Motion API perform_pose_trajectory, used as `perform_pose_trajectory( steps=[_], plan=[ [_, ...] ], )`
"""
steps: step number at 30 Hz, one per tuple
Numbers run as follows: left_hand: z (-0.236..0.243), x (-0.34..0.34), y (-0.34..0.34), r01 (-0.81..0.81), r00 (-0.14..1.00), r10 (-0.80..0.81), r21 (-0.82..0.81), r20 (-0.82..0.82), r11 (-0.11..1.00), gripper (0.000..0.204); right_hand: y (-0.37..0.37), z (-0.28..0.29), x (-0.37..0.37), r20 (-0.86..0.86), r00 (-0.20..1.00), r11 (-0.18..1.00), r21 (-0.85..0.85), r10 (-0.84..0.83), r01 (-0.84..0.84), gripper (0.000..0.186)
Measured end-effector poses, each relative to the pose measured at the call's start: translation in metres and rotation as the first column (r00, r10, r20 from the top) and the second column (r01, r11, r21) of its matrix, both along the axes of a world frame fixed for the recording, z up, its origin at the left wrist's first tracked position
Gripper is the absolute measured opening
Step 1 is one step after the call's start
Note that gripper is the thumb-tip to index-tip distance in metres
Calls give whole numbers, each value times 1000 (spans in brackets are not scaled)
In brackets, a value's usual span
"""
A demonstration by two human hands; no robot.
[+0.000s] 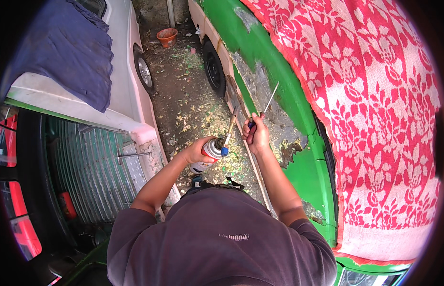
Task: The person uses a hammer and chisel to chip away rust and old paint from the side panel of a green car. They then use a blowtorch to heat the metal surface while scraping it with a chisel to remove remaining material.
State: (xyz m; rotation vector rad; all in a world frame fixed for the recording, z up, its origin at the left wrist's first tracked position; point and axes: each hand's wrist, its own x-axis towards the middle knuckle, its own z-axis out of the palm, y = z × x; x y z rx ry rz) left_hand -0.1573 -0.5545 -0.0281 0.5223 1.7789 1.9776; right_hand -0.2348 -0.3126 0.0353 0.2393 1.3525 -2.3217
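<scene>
My left hand (197, 150) is wrapped round an aerosol-shaped gas canister (207, 159) in white, red and black, topped by a brass torch nozzle (230, 127) with a blue knob (224, 151). The nozzle points up and forward. Just right of it, my right hand (257, 135) grips a screwdriver with a long thin metal shaft (273, 96) and a dark handle with some red; whether a second tool is in this hand, I cannot tell. Both hands are beside the green vehicle panel (308, 171), which has ragged bare grey patches (289, 136) where paint is stripped.
A red-and-white patterned cloth (374, 119) covers the green vehicle. At left are a white vehicle (129, 102) with a blue cloth (64, 47) and a ridged floor panel (88, 171). The narrow gap between holds paint flakes on the ground (184, 109), a tyre (214, 66) and an orange pot (167, 35).
</scene>
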Motion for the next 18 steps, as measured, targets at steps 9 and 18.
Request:
perform_pose_trajectory(
  steps=[9,18],
  plan=[
    [-5,-4,-7,-134,989,132,-23,-66,991,93,-15,1,-8,14,999,998,49,-48,48,39],
    [-13,-9,-14,-110,994,112,130,-10,985,97,-20,-3,-13,-15,998,996,61,-61,62,36]
  ],
)
